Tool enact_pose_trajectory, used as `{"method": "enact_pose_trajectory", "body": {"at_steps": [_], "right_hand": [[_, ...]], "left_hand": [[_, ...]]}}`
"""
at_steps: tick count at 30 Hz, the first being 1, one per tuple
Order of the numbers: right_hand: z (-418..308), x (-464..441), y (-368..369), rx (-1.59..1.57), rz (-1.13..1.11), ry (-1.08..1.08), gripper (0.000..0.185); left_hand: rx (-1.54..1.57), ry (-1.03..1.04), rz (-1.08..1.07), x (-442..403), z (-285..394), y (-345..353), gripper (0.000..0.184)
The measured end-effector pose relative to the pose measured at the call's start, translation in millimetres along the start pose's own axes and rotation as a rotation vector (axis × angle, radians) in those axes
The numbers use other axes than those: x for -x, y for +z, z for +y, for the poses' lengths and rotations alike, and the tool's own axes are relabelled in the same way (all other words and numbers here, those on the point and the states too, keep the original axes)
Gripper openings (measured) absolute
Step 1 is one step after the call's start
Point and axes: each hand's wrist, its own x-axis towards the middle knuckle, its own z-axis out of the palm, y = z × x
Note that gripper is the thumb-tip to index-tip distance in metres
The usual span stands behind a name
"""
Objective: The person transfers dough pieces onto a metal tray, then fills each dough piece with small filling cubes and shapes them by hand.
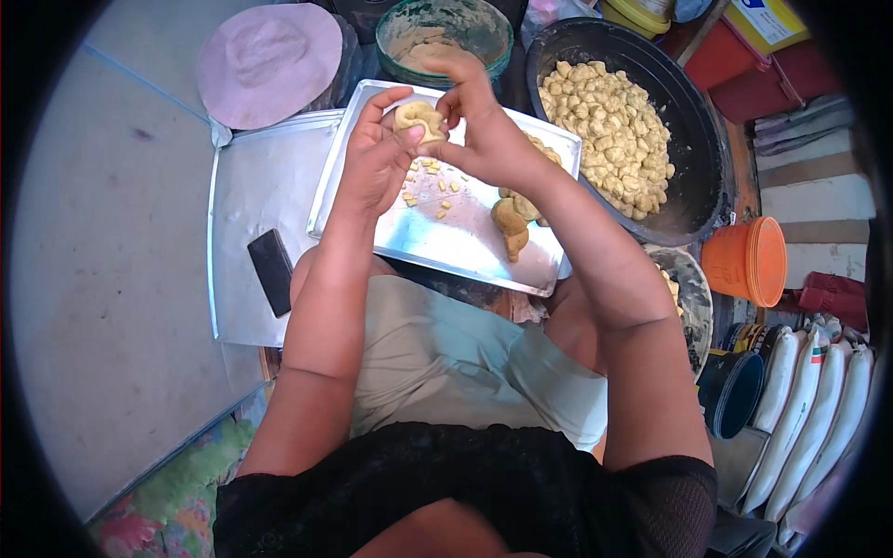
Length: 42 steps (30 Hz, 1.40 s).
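Between my two hands, above the metal tray (465,246), is a piece of pale yellow dough (419,121) with a folded hollow in its middle. My left hand (374,153) grips it from the left, thumb pressed on its front. On its right side, the fingers and thumb of my right hand (479,126) close on its edge. Small cut yellow bits (430,186) lie scattered on the tray below. Toward the tray's right side sit several shaped dough pieces (510,228), partly hidden by my right forearm.
A black basin (693,167) full of dough lumps (605,130) stands at the right. Behind the tray is a green tub (446,19) with brownish powder. A phone (270,272) lies on the left sheet. An orange bucket (744,260) and filled white bags (809,409) are at the right.
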Motion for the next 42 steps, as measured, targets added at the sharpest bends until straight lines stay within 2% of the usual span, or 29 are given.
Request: {"method": "enact_pose_trajectory", "body": {"at_steps": [3,4,5,6,7,9,10,12,13,14,15,17,19,21,23,25,28,32,34,35,37,38,41,42], "right_hand": [[-6.0,0.1,-5.9,0.127,-0.156,-0.017,0.031],[-4.9,-1.0,-9.5,0.165,-0.094,-0.079,0.025],[-7.8,0.4,-16.2,0.186,-0.077,-0.007,0.018],[-6.2,0.5,-20.5,0.208,-0.011,-0.052,0.016],[-2.1,-1.9,-26.5,0.229,0.055,-0.098,0.015],[14.4,-3.1,-50.0,0.290,0.363,-0.007,0.013],[22.7,-6.2,-73.8,0.380,0.468,-0.045,0.013],[27.7,1.5,-117.8,0.498,0.691,-0.027,0.017],[32.5,12.6,-141.4,0.713,0.687,0.171,0.020],[62.3,22.4,-175.7,0.751,0.605,0.239,0.023],[63.7,33.7,-183.0,1.329,0.599,0.013,0.023],[79.4,47.4,-179.1,1.335,0.608,0.316,0.025],[99.5,52.1,-175.3,1.101,0.347,0.236,0.029],[111.8,46.3,-145.5,0.597,0.014,0.893,0.039],[136.3,64.3,-104.0,0.714,-0.108,0.730,0.048],[148.8,75.4,-65.0,0.866,-0.097,0.694,0.048],[144.5,64.9,-49.8,0.844,-0.233,0.744,0.039],[162.4,50.4,-66.4,0.233,-0.094,0.657,0.032],[130.6,31.2,-70.1,-0.144,-0.167,0.713,0.034],[112.3,20.9,-68.7,-0.334,-0.201,0.734,0.034],[83.5,11.8,-53.6,-0.411,-0.240,0.625,0.037],[77.0,10.2,-47.3,-0.449,-0.257,0.569,0.038],[81.4,6.8,-42.4,-0.408,-0.171,0.588,0.044],[90.7,8.8,-42.3,-0.332,-0.148,0.598,0.039]], "left_hand": [[0.020,0.007,0.016,-0.8,-6.8,-0.8,0.029],[0.025,-0.002,0.005,-1.6,-9.5,-2.1,0.028],[0.032,-0.010,-0.006,-1.3,-11.2,-2.5,0.027],[0.080,-0.030,-0.078,-0.5,-9.7,2.8,0.030],[0.000,-0.072,-0.063,0.4,-6.4,8.6,0.032],[-0.157,-0.156,-0.030,3.2,-1.8,16.6,0.037],[-0.358,-0.152,0.020,4.1,-3.5,16.3,0.039],[-0.463,-0.186,0.105,0.1,-5.9,6.9,0.034],[-0.517,-0.203,0.148,-1.6,-6.1,2.7,0.032],[-0.532,-0.191,0.150,-2.4,-5.4,1.7,0.031],[-0.547,-0.180,0.151,-3.5,-4.9,2.1,0.031],[-0.572,-0.169,0.159,-4.6,-8.2,3.4,0.030],[-0.598,-0.163,0.173,-6.4,-11.4,5.7,0.029],[-0.638,-0.173,0.166,-7.5,-15.0,5.0,0.027],[-0.676,-0.178,0.161,-7.4,-16.1,4.0,0.026],[-0.705,-0.180,0.157,-6.7,-15.8,3.2,0.026],[-0.725,-0.192,0.157,-6.5,-15.2,0.5,0.025],[-0.726,-0.209,0.139,-8.8,-21.2,-3.8,0.031],[-0.732,-0.187,0.134,-10.4,-34.6,-3.1,0.036],[-0.641,-0.201,0.130,-9.1,-37.1,3.5,0.037],[-0.464,-0.225,0.119,-5.7,-37.9,18.1,0.041],[-0.467,-0.167,0.107,-7.6,-41.8,16.5,0.038],[-0.432,-0.170,0.210,-13.3,-26.4,3.9,0.033],[-0.335,-0.064,0.276,-15.6,-25.9,-4.2,0.027]]}}
